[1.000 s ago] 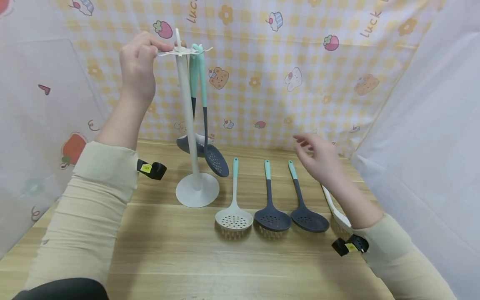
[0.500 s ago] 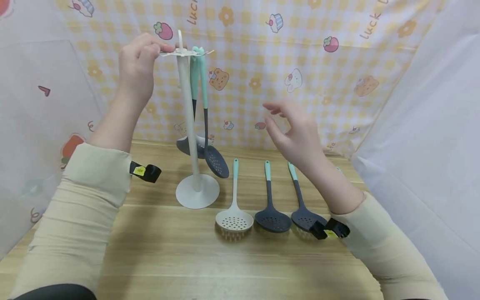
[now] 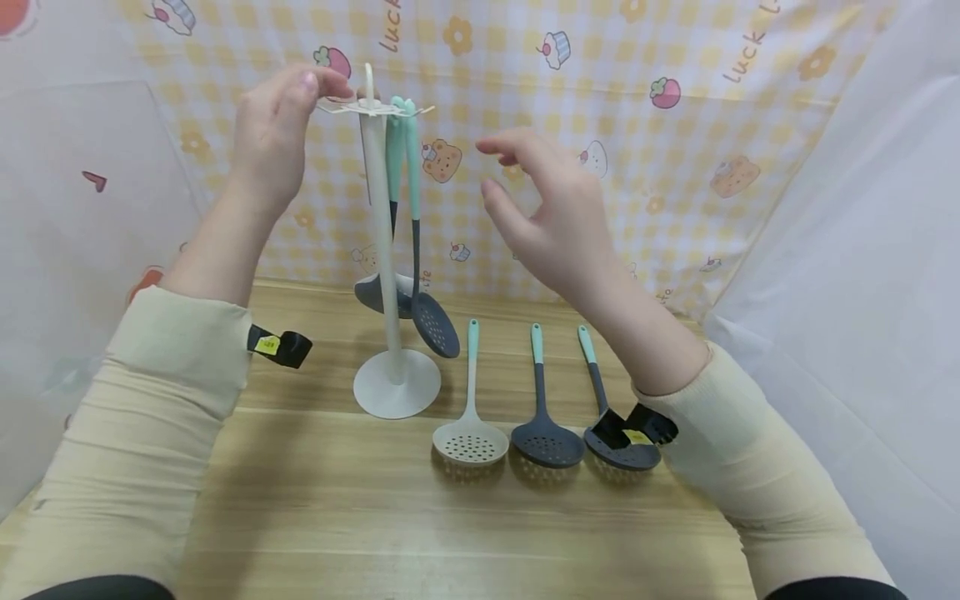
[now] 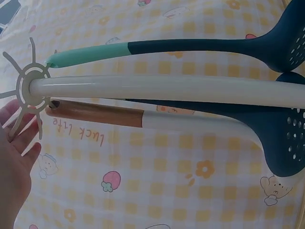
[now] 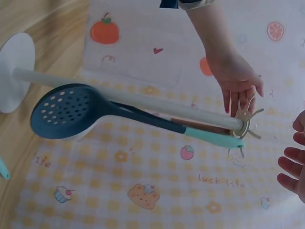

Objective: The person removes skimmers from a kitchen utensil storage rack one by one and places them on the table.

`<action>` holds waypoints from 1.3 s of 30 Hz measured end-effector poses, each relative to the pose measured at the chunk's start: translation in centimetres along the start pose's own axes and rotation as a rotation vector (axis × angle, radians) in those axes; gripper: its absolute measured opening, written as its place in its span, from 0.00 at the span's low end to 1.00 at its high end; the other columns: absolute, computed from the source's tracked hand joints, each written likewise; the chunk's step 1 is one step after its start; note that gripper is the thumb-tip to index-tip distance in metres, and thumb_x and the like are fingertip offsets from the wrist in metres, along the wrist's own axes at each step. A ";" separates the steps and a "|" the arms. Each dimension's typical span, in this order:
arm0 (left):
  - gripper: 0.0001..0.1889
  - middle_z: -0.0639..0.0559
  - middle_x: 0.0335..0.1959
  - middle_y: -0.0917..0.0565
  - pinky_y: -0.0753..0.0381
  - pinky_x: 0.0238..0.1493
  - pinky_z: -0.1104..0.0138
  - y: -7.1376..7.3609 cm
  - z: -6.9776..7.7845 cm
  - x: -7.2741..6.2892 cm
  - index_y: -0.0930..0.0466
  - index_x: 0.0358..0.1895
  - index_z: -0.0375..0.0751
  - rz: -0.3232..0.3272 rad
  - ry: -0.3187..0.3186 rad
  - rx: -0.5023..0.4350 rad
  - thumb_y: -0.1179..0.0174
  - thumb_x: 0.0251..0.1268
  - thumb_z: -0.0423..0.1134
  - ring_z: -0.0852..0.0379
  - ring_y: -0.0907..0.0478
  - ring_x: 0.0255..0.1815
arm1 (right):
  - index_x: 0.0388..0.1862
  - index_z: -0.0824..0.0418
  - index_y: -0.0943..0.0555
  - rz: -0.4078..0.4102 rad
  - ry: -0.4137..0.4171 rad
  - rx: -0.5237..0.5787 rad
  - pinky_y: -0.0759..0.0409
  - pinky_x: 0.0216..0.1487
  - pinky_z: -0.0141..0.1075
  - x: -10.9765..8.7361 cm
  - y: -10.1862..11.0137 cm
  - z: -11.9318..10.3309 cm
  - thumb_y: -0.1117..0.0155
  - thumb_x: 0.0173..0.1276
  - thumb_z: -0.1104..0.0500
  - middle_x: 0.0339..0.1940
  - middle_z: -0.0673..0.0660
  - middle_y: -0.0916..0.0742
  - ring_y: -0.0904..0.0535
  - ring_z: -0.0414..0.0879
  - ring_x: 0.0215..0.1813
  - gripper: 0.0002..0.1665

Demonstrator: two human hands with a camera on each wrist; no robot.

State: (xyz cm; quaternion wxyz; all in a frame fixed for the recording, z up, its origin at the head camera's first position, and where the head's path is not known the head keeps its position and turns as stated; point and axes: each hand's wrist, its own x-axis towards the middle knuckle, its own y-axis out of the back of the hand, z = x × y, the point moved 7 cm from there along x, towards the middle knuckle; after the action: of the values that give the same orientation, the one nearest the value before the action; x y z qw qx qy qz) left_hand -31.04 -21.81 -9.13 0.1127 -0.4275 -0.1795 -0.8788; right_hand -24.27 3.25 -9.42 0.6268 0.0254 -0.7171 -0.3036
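Observation:
My left hand (image 3: 273,137) is at the hook ring (image 4: 33,90) on top of a white utensil stand (image 3: 386,242), fingers loosely extended beside the hooks and thumb raised. From the stand hang a dark slotted spoon (image 3: 435,325) with a mint handle, a second dark utensil (image 3: 370,292) with a mint handle, and a white utensil (image 4: 200,125) with a brown handle. My right hand (image 3: 555,204) is in the air right of the stand, thumb and fingers apart, holding nothing. In the right wrist view its fingers (image 5: 291,164) show near the ring.
On the wooden table (image 3: 450,542) right of the stand's round base (image 3: 367,392) lie a white skimmer (image 3: 471,442), a dark skimmer (image 3: 547,446) and another dark slotted utensil (image 3: 596,375), partly behind the right wrist camera (image 3: 637,427). A patterned cloth (image 3: 637,50) hangs behind.
My right hand has moved left and up from the table's right side toward the stand's top. My left thumb has lifted from the hooks. The right forearm now covers the white utensil at far right.

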 end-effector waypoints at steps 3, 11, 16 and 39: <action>0.21 0.53 0.46 0.17 0.41 0.62 0.71 0.6 -0.1 0.0 0.17 0.47 0.40 0.031 0.009 -0.014 0.63 0.72 0.39 0.59 0.26 0.55 | 0.51 0.67 0.21 -0.018 0.003 0.019 0.30 0.55 0.34 1.1 -0.5 -0.7 0.41 0.66 0.64 0.51 0.56 0.16 0.24 0.45 0.52 0.16; 0.23 0.51 0.49 0.19 0.37 0.61 0.69 2.3 -2.2 -0.4 0.19 0.50 0.41 0.058 0.108 0.020 0.67 0.75 0.42 0.58 0.27 0.54 | 0.59 0.66 0.24 -0.062 -0.001 0.030 0.40 0.64 0.29 3.4 -1.7 -2.1 0.42 0.69 0.60 0.59 0.57 0.20 0.32 0.39 0.64 0.21; 0.23 0.51 0.50 0.18 0.35 0.60 0.68 3.4 -4.3 -0.8 0.21 0.52 0.41 0.073 0.189 0.060 0.67 0.76 0.44 0.59 0.25 0.53 | 0.68 0.59 0.31 -0.172 -0.108 -0.034 0.50 0.68 0.30 4.4 -3.4 -1.8 0.44 0.72 0.53 0.69 0.52 0.29 0.44 0.36 0.71 0.28; 0.25 0.44 0.58 0.22 0.47 0.68 0.57 2.0 -10.4 -4.2 0.28 0.61 0.39 -0.153 0.366 0.145 0.64 0.77 0.51 0.51 0.31 0.62 | 0.76 0.45 0.45 -0.502 -0.227 -0.249 0.47 0.67 0.31 6.7 -11.5 -0.3 0.56 0.75 0.40 0.73 0.47 0.36 0.45 0.40 0.72 0.34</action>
State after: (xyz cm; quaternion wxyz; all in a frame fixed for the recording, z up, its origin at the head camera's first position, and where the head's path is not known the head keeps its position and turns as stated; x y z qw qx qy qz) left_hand -35.18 -27.71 -17.92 0.1069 -0.2364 -0.2506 -0.9327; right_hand -29.36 -9.07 -8.87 0.4462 0.0910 -0.7112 -0.5356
